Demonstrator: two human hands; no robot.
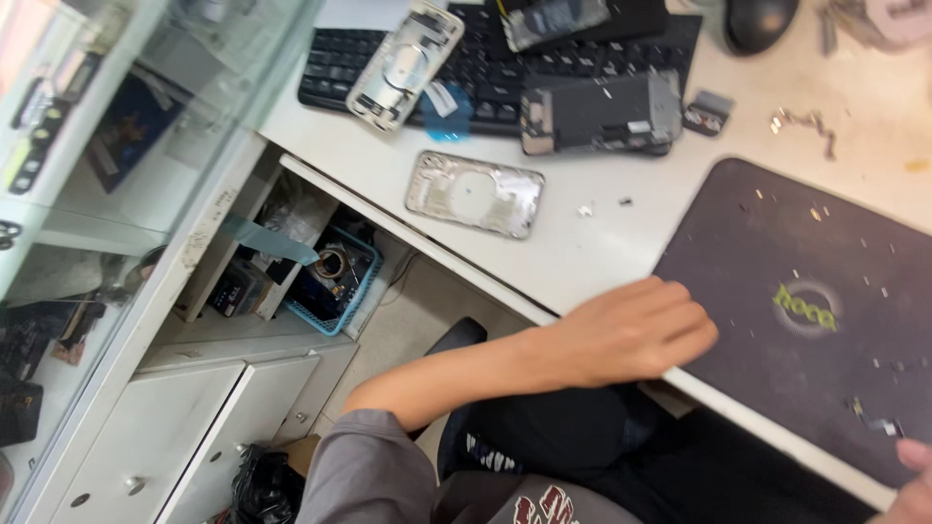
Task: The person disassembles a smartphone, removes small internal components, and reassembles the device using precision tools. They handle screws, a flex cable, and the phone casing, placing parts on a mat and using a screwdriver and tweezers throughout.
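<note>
**Hand on the mat's edge, phone shells laid out above**

The left hand [636, 330] lies knuckles-up on the near corner of the dark work mat [815, 291], its grip loose and holding nothing. Pressing flat there should, I think, keep the mat from sliding on the white counter [602, 247]. Only a sliver of the right hand [913, 475] shows; its grip I cannot tell. Counted: two bare phone housings [474, 194], one on the keyboard [485, 58]; two more phone assemblies [600, 114]; one mouse [759, 21].

The single head view looks steeply down, tilted, close over the white desk [582, 252], cabinets at lower left.
</note>
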